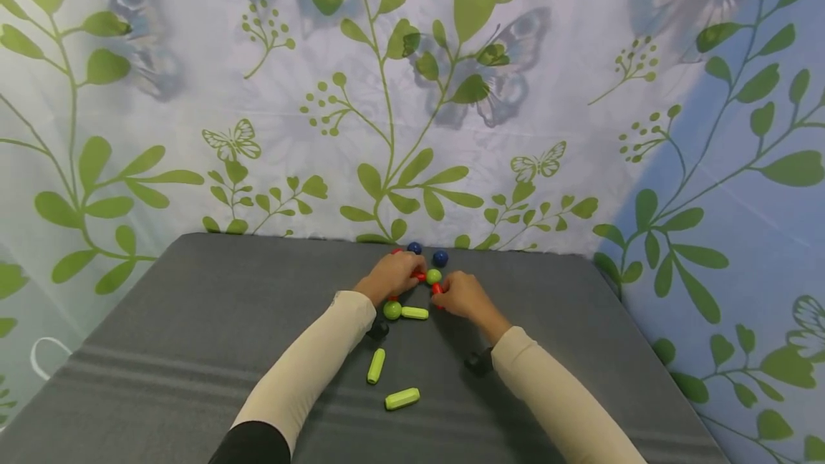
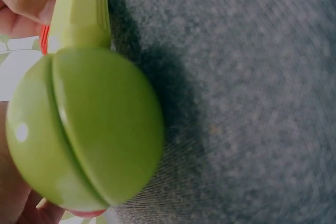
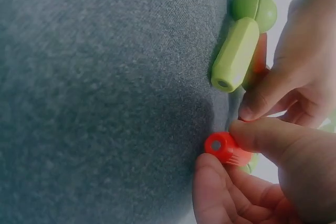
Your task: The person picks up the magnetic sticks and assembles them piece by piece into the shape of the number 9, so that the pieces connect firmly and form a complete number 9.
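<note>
My right hand (image 1: 464, 296) pinches a red stick (image 3: 227, 149) between thumb and fingers; a small grey disc shows in its near end. The stick's far end meets a green ball (image 1: 434, 277). On the other side of that ball, my left hand (image 1: 392, 274) grips another red stick (image 1: 420, 276), mostly hidden by the fingers. Close below the left hand sits a second green ball (image 2: 86, 129) with a seam around it. A yellow-green stick (image 3: 236, 56) joins this ball and points right. More red shows behind the left hand.
Two dark blue balls (image 1: 440, 258) lie just beyond the hands, near the back edge by the leaf-patterned cloth (image 1: 412, 92). Nearer the front of the grey surface (image 1: 225, 321) lie two loose yellow-green sticks, one slanted (image 1: 376, 366) and one more sideways (image 1: 402, 399).
</note>
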Motion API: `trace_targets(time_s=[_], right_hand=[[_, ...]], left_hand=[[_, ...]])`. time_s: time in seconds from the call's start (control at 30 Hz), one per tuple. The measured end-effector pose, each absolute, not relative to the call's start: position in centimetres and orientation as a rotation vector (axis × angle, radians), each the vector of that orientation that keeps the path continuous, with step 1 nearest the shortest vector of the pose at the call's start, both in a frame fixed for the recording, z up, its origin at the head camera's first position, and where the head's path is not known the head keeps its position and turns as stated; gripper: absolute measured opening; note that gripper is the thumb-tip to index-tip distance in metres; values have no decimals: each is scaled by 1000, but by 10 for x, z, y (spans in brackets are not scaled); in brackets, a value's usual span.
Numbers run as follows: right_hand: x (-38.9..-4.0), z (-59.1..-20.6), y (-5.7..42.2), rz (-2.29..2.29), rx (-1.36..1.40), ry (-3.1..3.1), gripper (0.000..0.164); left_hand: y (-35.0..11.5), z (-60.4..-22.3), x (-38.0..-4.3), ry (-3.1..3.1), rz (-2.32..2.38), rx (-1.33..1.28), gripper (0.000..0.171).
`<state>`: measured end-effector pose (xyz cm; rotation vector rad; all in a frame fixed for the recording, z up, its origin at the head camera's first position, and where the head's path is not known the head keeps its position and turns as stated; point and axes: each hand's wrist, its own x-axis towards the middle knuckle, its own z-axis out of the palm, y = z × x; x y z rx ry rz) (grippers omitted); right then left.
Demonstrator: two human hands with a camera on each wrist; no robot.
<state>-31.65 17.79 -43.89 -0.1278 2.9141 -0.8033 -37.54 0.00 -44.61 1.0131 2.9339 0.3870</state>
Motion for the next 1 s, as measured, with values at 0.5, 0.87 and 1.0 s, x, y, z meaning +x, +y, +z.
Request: trace_targets(time_s=[0.5,0.87,1.0], right_hand=[[-327,-446,160,-917,-117,2851,33],[-362,-443,193,-595,-437,3047,41],[-371,-449,199,-493,-503,3052,52]], left_hand=[[-22,-448,-368,2965,482,962,13],[-33,-441,-326,3022,536,1338,15],[-32,-445,-310,2979,454,1387,16]])
